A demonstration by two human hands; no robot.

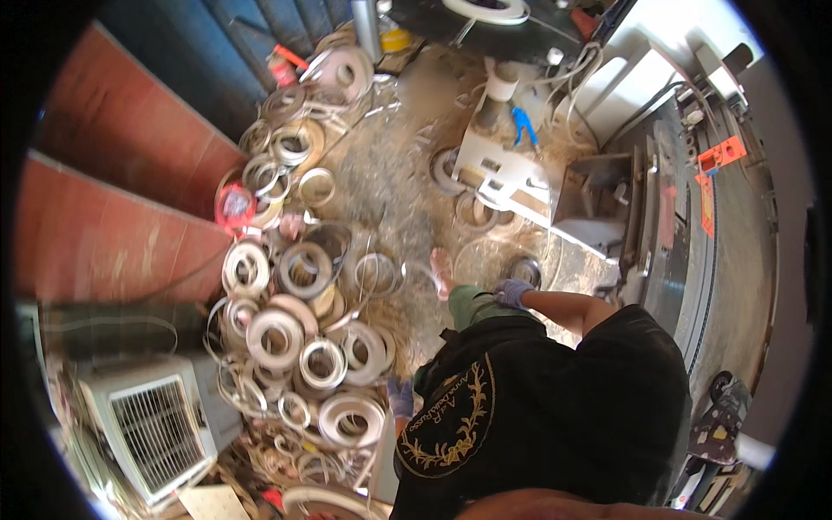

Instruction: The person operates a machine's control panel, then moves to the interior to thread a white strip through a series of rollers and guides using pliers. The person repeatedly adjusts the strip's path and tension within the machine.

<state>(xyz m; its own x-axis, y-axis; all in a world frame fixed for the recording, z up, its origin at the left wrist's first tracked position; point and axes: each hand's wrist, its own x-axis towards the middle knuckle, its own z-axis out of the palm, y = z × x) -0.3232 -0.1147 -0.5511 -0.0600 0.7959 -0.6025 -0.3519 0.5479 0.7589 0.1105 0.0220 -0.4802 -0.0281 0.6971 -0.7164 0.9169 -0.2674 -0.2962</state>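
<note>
My left hand (401,397), in a purple-grey glove, hangs beside my body, nearest the heap of coiled strip rolls. A pale wide roll (351,419) lies next to it, and a narrower white roll (322,363) is a little farther off. My body partly covers that hand, so its grip cannot be made out. My right hand (513,293), gloved alike, rests on my green trousers (477,307) at the thigh, fingers laid out and nothing seen in them. Just beyond it sits a dark roll (525,272) on the floor. A bare foot (442,273) shows ahead.
Several more rolls (275,338) pile up along the left, by red-brown panels (121,234) and a white slatted cooler (156,429). Ahead right, a white board (503,178) carries a blue tool (523,126). A machine with a metal rail (693,260) runs along the right.
</note>
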